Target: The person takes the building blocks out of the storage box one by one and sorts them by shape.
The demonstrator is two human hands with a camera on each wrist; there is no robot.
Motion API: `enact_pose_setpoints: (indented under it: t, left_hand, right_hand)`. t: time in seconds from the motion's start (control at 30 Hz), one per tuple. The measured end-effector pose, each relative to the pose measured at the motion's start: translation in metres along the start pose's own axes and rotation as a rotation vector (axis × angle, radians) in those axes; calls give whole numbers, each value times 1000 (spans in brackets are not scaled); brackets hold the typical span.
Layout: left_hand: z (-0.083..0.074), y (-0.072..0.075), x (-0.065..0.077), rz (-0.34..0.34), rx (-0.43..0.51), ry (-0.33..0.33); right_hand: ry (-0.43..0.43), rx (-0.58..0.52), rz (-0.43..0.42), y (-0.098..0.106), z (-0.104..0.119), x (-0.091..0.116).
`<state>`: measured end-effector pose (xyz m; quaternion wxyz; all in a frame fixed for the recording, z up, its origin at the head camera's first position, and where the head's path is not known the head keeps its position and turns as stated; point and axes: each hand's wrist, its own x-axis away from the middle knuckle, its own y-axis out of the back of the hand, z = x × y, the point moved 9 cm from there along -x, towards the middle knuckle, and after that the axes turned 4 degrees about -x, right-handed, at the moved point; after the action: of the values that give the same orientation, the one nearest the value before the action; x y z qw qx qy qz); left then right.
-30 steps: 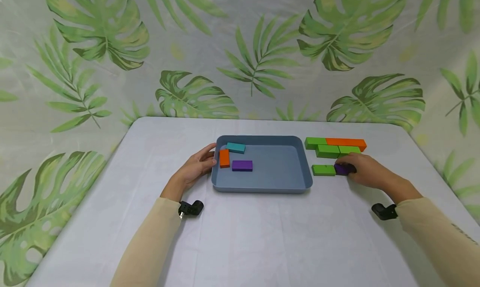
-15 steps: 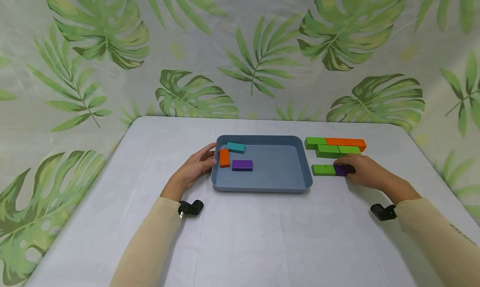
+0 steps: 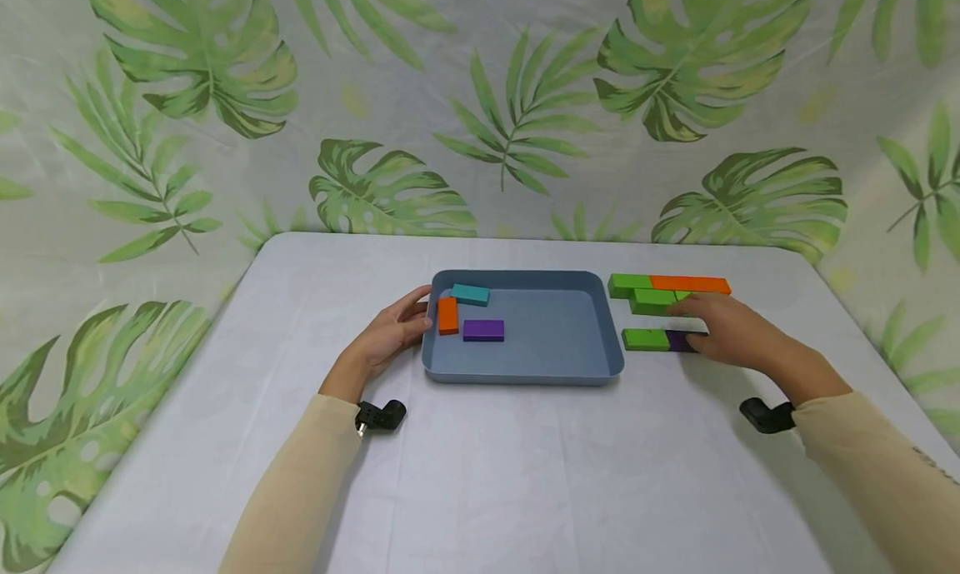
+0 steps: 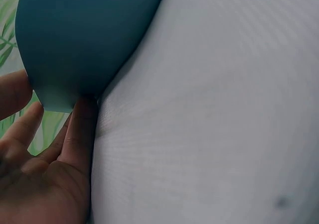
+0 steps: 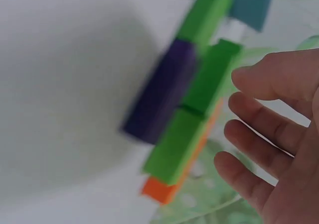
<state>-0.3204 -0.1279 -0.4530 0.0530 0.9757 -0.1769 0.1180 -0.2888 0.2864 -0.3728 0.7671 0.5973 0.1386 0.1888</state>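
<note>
My left hand rests against the outer left wall of a blue-grey tray, its fingers spread along that side. In the left wrist view, fingertips touch the tray's wall. Inside the tray lie a teal block, an orange block and a purple block. Over on the right, my right hand hovers above a second purple block, holding nothing, with fingers apart. That purple block lies end to end with a green block, and is partly hidden by the hand in the head view.
Behind that row, two green blocks lie end to end. Farther back, a green block adjoins an orange one. All stand on the white-covered table, right of the tray. A leaf-patterned cloth hangs behind.
My right hand has let go of the purple block beside the green one and risen slightly off it. A small gap between those two blocks closed earlier. My left hand has stayed put.
</note>
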Motion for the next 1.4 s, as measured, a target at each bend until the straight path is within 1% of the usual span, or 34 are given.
enact_pose_setpoints:
  t: [0.07,0.13,0.27,0.43,0.53,0.7,0.87,1.07,1.23,1.4]
  left_hand:
    - [-1,0,1,-5,1,3]
    - [-1,1,1,-10,-1,7]
    - [0,1,1,-14,-2,10]
    - [3,5,2,-22,-3,17]
    - [3,7,2,-24,-5,18]
    - [2,6,2,-23,-3,13]
    - [1,4,2,-17,-6,6]
    - [0,-1,1,2,-3,-2]
    - [0,0,0,-1,-2,-6]
    - [0,0,1,8,-2,-17]
  right_hand:
    - [16,-8,-1,9,11,-4]
    - [50,-11,-19,19,25,-10]
    - [111,-3,-46,35,55,-28]
    - [193,-3,-11,40,95,-57]
    - [209,-4,27,39,115,-73]
    - [217,13,78,27,140,-97]
    - [255,19,122,6,168,-118]
    - [229,-26,218,-17,193,-138]
    - [220,-59,273,-33,208,-152]
    - [195,-89,321,-53,215,-162]
